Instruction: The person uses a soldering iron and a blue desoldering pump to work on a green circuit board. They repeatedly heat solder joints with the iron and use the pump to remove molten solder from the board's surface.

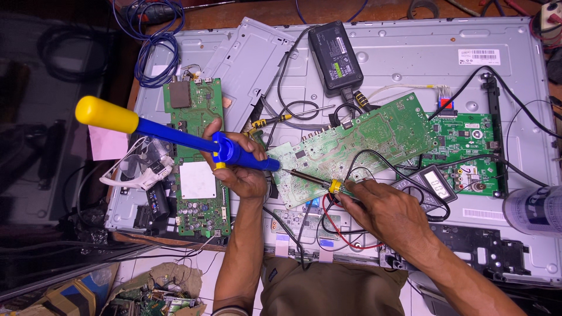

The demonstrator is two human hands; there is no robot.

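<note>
My left hand point(239, 167) grips a blue desoldering pump point(175, 136) with a yellow plunger knob, its tip pointing right toward the edge of a long green circuit board point(374, 137). My right hand point(380, 212) holds a soldering iron point(313, 179) with a yellow collar, its thin dark tip resting on the same board's left end, close to the pump's nozzle. The board lies tilted on a grey metal television back panel point(421, 64).
A black power adapter point(335, 57) lies at the top, a multimeter point(434, 182) beside my right hand. More green boards point(196, 193) sit left, another point(468, 140) right. Coiled blue wire point(153, 41) is top left; a solder spool point(535, 210) stands right.
</note>
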